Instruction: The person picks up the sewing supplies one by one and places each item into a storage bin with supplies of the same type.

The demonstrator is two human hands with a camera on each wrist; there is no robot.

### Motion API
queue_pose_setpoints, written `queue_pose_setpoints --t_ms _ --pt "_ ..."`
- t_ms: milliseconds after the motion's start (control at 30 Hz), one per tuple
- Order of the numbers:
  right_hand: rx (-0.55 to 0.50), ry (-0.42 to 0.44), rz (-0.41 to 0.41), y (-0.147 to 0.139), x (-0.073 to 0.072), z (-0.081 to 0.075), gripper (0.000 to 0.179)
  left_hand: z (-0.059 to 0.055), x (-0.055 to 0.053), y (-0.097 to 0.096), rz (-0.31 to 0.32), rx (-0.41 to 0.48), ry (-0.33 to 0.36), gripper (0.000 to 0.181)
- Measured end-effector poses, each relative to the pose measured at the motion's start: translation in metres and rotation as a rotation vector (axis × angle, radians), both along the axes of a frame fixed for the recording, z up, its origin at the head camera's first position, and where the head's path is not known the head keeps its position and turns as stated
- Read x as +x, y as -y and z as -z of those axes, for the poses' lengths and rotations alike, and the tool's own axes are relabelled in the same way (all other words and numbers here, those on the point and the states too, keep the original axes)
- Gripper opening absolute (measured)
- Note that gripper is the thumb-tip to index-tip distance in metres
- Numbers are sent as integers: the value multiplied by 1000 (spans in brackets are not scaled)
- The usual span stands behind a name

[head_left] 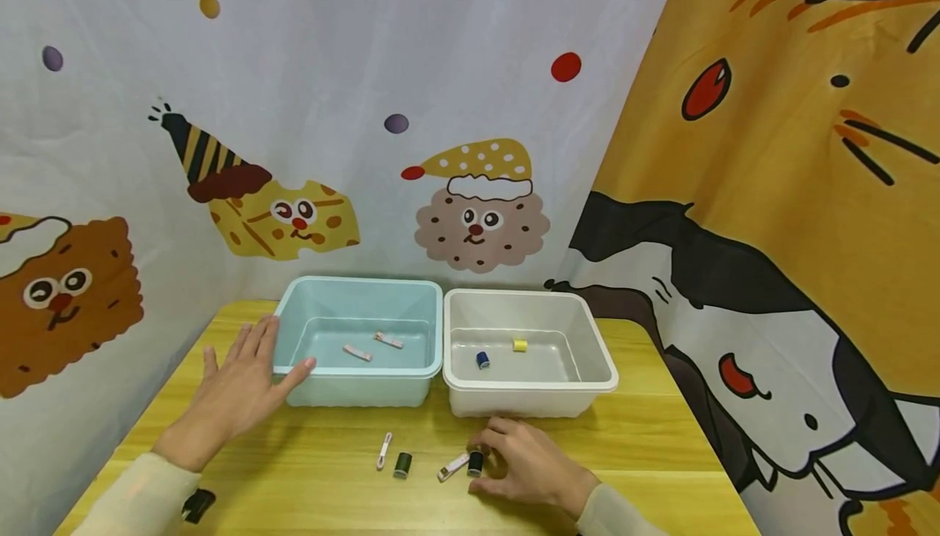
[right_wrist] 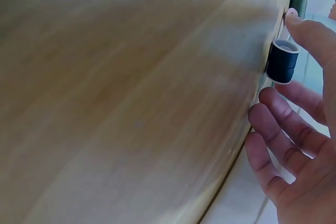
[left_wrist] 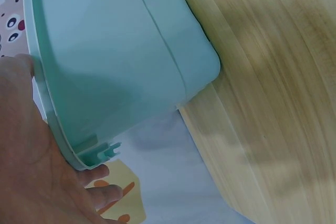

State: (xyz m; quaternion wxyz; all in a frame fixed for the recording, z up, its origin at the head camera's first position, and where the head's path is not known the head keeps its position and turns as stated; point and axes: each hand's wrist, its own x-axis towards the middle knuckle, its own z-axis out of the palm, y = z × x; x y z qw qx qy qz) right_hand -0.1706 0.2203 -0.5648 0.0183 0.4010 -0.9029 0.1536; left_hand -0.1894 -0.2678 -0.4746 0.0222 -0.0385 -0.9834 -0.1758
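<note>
A black thread spool (head_left: 476,462) stands on the table between the thumb and fingers of my right hand (head_left: 532,467). In the right wrist view, gaps show between the spool (right_wrist: 282,62) and the spread thumb and fingertips. Beside it lies a slim whitish piece with a metallic-looking end (head_left: 453,467). Farther left are a green thread spool (head_left: 402,465) and another slim white piece (head_left: 384,451). My left hand (head_left: 246,373) rests at the left side of the light blue bin (head_left: 360,389), thumb over its rim and fingers extended along the outside.
Two slim whitish pieces (head_left: 357,352) lie inside the blue bin. Against its right side stands a white bin (head_left: 521,401) holding a blue spool (head_left: 482,360) and a yellow spool (head_left: 520,346). A small black object (head_left: 198,505) is near my left sleeve. Printed cloth hangs behind the table.
</note>
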Motion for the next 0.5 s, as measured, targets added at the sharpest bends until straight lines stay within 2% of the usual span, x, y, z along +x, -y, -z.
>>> queue_pose_setpoints --t_ms 333,500 --pt "-28 16 -2 4 0 -1 25 0 0 -1 4 -6 -4 119" --pt "-30 8 7 4 0 -2 21 -1 0 -1 3 -6 -6 117"
